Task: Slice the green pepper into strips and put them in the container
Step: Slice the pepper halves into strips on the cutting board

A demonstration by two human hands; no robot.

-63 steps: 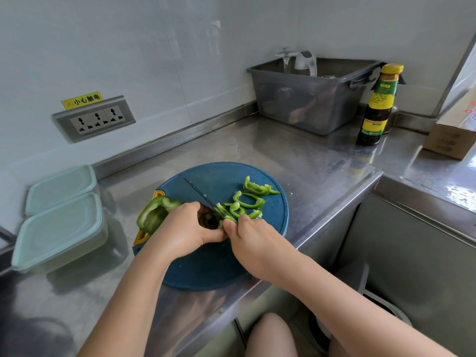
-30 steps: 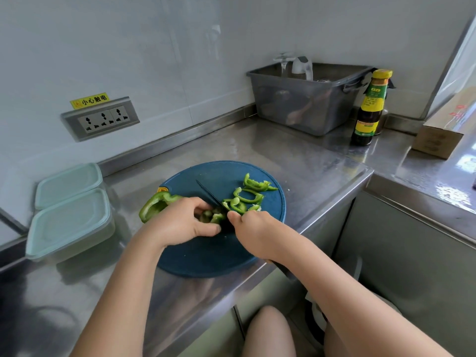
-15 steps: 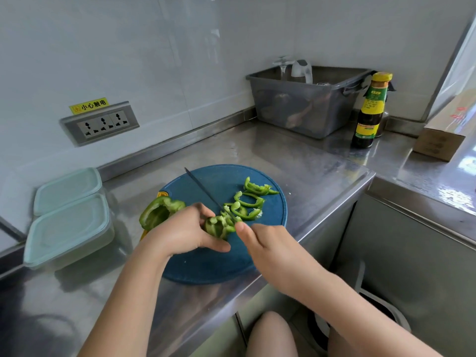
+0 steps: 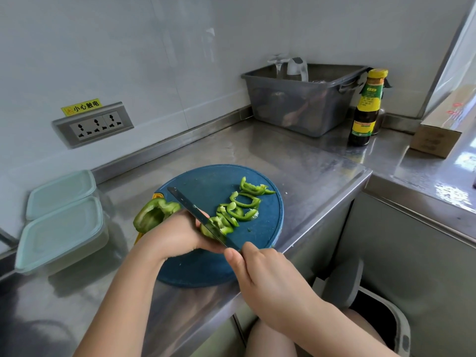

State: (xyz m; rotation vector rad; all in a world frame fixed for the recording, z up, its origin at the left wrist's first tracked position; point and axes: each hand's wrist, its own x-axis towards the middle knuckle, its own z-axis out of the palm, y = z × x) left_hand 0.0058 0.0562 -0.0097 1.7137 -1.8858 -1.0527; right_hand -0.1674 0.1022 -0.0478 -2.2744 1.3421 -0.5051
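Note:
On the round blue cutting board (image 4: 206, 181) my left hand (image 4: 177, 235) holds a piece of green pepper (image 4: 210, 229) down, fingers curled over it. My right hand (image 4: 268, 279) grips the handle of a dark knife (image 4: 195, 212), whose blade lies across that piece, tip pointing far-left. Several cut pepper strips (image 4: 243, 206) lie right of the blade. A larger uncut pepper half (image 4: 152, 215) sits at the board's left edge, behind my left hand. Two pale green lidded containers (image 4: 61, 233) stand on the counter to the left, both closed.
A grey plastic tub (image 4: 304, 101) with a glass and utensils stands at the back. A dark sauce bottle (image 4: 365, 109) and a cardboard box (image 4: 438, 132) sit at the right. A wall socket (image 4: 95, 124) is above the counter. The steel counter edge (image 4: 322, 215) runs beside the board.
The knife has been drawn back toward me and sits over the pepper piece again. More strips have gathered right of the blade. My left hand stayed on the pepper.

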